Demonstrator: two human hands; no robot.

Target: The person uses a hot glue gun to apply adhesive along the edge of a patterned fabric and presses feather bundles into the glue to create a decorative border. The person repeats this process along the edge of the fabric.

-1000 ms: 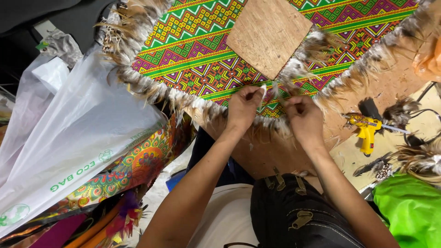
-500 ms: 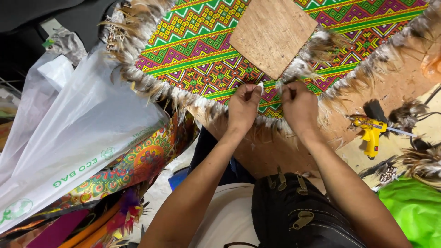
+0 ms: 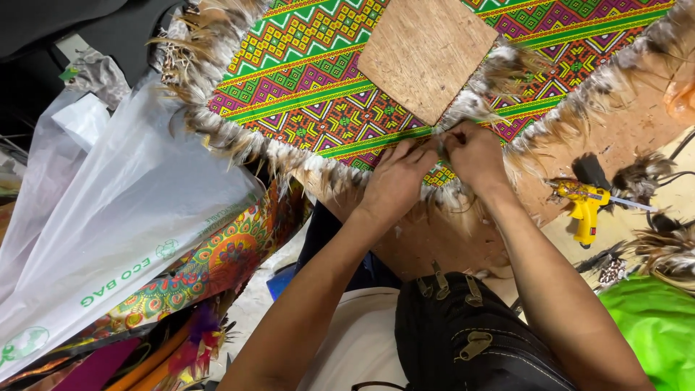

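Left hand (image 3: 397, 181): palm down, fingers curled and pinched at the tips on the feather fringe (image 3: 289, 156) at the near edge of the patterned cloth panel (image 3: 318, 80); what sits between the fingertips is too small to tell.

Right hand (image 3: 474, 153): palm down, fingers closed to a pinch on the same stretch of fringe, fingertips touching or almost touching those of the left hand. Both forearms run up from the lower edge of the view.

Feather fringe: brown, white and grey feathers, running along the panel's border; the worked spot lies directly under both sets of fingertips, at the lower middle of the border.

Cloth panel: woven zigzag and diamond pattern in green, magenta, yellow and orange; lies flat, beyond the hands.

Brown board piece (image 3: 427, 54): flat, angular, resting on the panel, its near corner just beyond the right hand.

Work surface (image 3: 622, 130): brown board under the panel, bare to the right.

Yellow glue gun (image 3: 583, 203): lying to the right of the right hand, apart from it, with loose feathers (image 3: 666, 250) near.

Clear plastic bag (image 3: 123, 210): left, draped over printed floral fabric (image 3: 217, 261).

Black bag (image 3: 470, 333): with metal clasps, in the person's lap.

Bright green material (image 3: 655, 329): lower right corner.
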